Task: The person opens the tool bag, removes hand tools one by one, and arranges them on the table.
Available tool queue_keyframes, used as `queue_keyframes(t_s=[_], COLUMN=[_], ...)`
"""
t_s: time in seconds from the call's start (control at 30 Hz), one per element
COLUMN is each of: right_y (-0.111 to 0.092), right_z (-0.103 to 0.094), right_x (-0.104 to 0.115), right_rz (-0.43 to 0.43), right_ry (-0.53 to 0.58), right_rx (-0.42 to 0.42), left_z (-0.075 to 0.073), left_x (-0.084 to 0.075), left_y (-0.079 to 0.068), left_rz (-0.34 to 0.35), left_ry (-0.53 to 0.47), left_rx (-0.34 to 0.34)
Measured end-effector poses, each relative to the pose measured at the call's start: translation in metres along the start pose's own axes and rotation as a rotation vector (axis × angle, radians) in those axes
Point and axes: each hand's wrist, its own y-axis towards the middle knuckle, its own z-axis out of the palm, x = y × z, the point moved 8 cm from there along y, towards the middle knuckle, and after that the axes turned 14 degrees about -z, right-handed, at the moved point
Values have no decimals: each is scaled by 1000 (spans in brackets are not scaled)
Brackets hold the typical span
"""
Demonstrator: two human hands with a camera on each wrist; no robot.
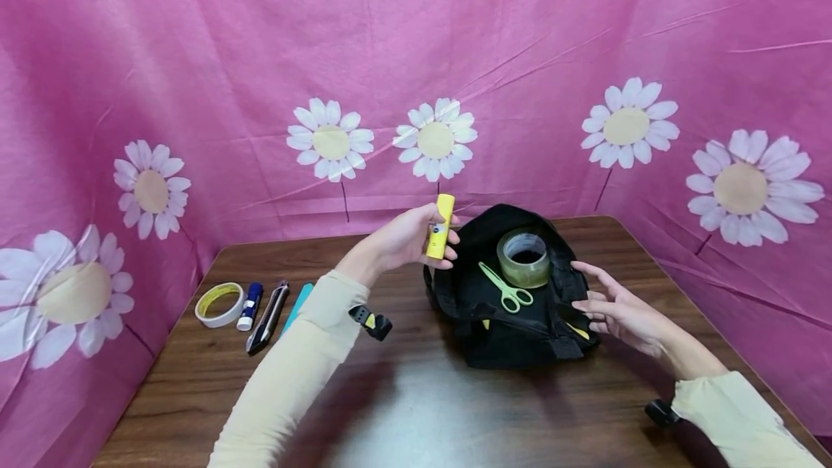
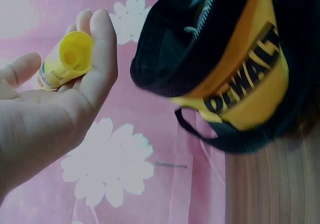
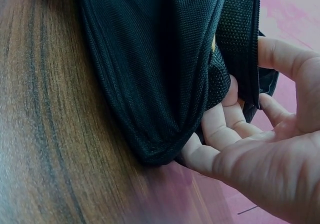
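Observation:
My left hand (image 1: 398, 238) holds a yellow glue stick (image 1: 440, 228) between thumb and fingers, just left of the bag's mouth. In the left wrist view the hollow round end of the glue stick (image 2: 67, 59) faces the camera. A black and yellow DEWALT tool bag (image 1: 513, 349) lies open on the table. Inside are a roll of clear tape (image 1: 528, 277) and light green scissors (image 1: 497, 280). My right hand (image 1: 627, 316) grips the bag's right edge; the right wrist view shows its fingers (image 3: 215, 129) curled at the black strap and zipper edge.
Along the table's (image 1: 416, 410) left side lie a white tape roll with a yellow core (image 1: 209, 321), a blue and white glue stick (image 1: 250, 307), a box cutter (image 1: 268, 318) and a teal item (image 1: 298, 305) partly behind the left sleeve. A pink flowered cloth (image 1: 520, 35) hangs around the table.

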Motion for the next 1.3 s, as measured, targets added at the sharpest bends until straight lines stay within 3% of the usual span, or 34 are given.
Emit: queue_keyframes(t_s=[0.27, 0.47, 0.63, 0.97, 1.3], right_y=[-1, -5, -5, -1, -1], right_z=[1, 1, 0, 0, 0], right_x=[0, -3, -1, 2, 0], right_rz=[-9, 15, 9, -2, 19], right_ry=[24, -13, -23, -8, -26], right_rx=[2, -14, -9, 0, -16], left_z=[-31, -60, -77, -115, -157], left_x=[18, 45, 69, 136, 188], left_y=[-32, -52, -67, -87, -102], left_rz=[54, 47, 56, -52, -209], left_ry=[3, -56, -68, -106, -83], left_rx=[-42, -108, -90, -94, -276])
